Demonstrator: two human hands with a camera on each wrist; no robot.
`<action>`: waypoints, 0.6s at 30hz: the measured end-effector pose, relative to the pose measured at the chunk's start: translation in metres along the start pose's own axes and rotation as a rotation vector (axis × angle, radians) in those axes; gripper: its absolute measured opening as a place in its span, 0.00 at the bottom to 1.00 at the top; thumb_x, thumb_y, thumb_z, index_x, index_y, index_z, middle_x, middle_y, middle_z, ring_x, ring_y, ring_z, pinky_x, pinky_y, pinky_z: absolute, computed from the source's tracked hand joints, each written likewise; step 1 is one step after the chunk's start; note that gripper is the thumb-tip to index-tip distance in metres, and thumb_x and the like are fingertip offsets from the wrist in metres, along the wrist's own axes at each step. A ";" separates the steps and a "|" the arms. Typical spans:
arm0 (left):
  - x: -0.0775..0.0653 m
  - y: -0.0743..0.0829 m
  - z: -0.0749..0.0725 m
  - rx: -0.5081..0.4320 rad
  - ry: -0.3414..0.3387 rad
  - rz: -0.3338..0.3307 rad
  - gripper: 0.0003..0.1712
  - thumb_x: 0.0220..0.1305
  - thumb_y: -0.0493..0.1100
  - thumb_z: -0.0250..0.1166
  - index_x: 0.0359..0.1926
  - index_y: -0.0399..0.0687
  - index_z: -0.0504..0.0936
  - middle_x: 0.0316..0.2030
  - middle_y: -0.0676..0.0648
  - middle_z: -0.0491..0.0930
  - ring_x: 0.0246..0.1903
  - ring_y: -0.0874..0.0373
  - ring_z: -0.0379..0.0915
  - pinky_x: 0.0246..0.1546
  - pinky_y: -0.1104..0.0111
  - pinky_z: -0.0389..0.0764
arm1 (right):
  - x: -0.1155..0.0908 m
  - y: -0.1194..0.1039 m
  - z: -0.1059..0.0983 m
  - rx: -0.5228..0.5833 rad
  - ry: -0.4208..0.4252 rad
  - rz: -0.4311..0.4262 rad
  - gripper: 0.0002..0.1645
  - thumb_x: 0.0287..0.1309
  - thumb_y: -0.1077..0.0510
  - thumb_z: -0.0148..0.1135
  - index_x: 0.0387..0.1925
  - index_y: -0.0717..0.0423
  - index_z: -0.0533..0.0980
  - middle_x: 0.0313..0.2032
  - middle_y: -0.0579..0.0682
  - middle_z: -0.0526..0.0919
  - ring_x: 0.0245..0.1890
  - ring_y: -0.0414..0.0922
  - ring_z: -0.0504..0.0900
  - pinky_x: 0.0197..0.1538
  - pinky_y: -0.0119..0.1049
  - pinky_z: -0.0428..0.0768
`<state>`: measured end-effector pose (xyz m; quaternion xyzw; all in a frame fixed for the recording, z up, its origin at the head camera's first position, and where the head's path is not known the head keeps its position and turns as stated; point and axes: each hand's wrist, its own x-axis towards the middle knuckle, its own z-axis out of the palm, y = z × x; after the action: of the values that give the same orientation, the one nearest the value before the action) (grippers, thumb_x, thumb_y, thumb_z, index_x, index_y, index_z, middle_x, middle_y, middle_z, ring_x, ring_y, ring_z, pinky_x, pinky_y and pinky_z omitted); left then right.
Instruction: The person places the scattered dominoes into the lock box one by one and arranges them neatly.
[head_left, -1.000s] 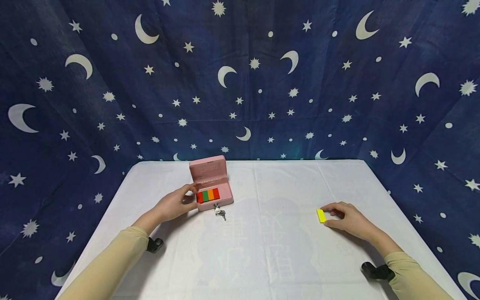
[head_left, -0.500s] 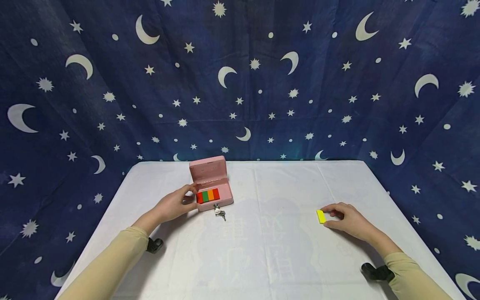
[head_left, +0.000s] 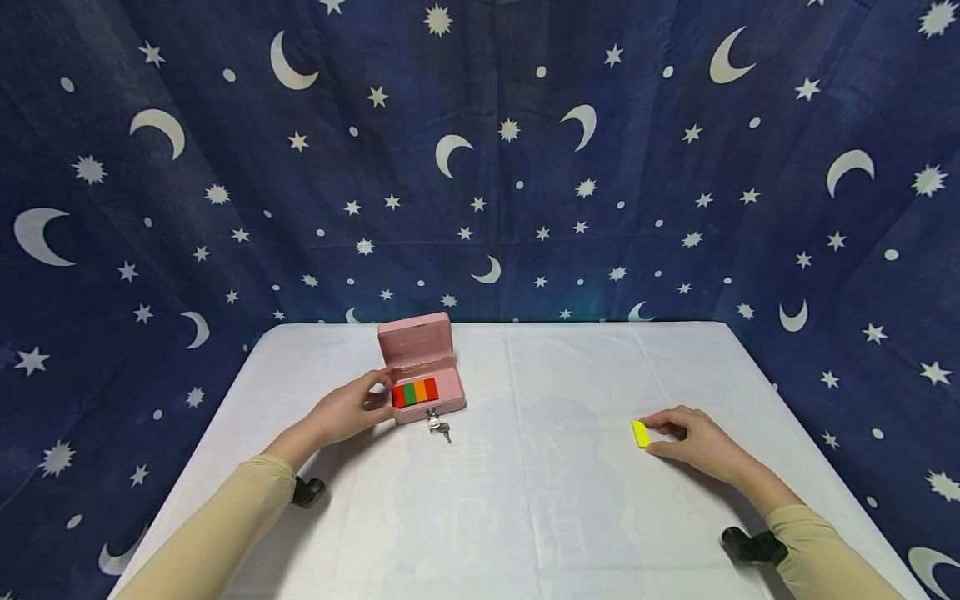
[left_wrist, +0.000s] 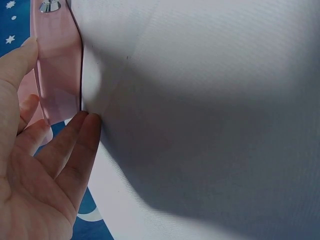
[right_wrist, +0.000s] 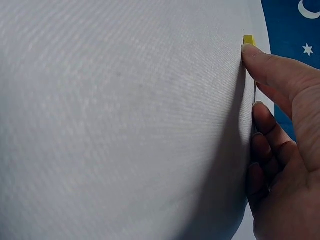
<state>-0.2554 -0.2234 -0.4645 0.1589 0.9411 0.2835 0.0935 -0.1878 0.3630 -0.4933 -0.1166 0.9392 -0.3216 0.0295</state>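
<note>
A pink metal cash box (head_left: 450, 385) stands on the table with its lid raised. Inside, at its left end, several red, green and orange blocks (head_left: 415, 392) lie side by side. My left hand (head_left: 343, 410) holds the left end of the box, thumb near the front corner and fingers towards the hinge side. The left wrist view shows the thumb against the pink wall (left_wrist: 60, 75), ring and little fingers stretched out. Far to the right, my right hand (head_left: 697, 442) pinches a flat yellow block (head_left: 641, 434) between thumb and fingers, at the table surface. Its other fingers curl loosely.
Keys (head_left: 446, 431) hang from the lock on the front of the box. A white cloth (head_left: 525, 500) covers the table, and a dark blue curtain (head_left: 517, 250) with moons and stars rises behind and at both sides. Both wrists carry black camera mounts.
</note>
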 end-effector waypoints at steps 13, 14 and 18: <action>0.001 0.001 0.000 0.017 0.005 0.004 0.30 0.62 0.62 0.71 0.57 0.53 0.74 0.75 0.45 0.63 0.59 0.48 0.78 0.61 0.46 0.74 | -0.002 -0.003 0.000 -0.048 0.032 -0.042 0.26 0.56 0.46 0.76 0.54 0.50 0.83 0.42 0.43 0.80 0.42 0.43 0.72 0.42 0.33 0.73; 0.002 0.001 0.000 0.017 0.003 0.004 0.30 0.62 0.62 0.71 0.57 0.53 0.74 0.75 0.45 0.63 0.59 0.48 0.78 0.61 0.46 0.74 | -0.002 -0.003 0.000 -0.056 0.033 -0.044 0.26 0.56 0.46 0.76 0.54 0.50 0.83 0.41 0.42 0.79 0.42 0.43 0.71 0.42 0.33 0.73; 0.003 0.001 0.000 0.010 -0.007 0.001 0.31 0.61 0.63 0.71 0.57 0.54 0.74 0.72 0.45 0.67 0.60 0.48 0.78 0.61 0.47 0.74 | -0.001 -0.003 0.001 -0.080 0.031 -0.044 0.25 0.56 0.46 0.77 0.53 0.49 0.83 0.39 0.41 0.78 0.41 0.43 0.70 0.41 0.34 0.71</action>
<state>-0.2583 -0.2216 -0.4646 0.1609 0.9421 0.2781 0.0956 -0.1856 0.3604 -0.4924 -0.1332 0.9489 -0.2859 0.0030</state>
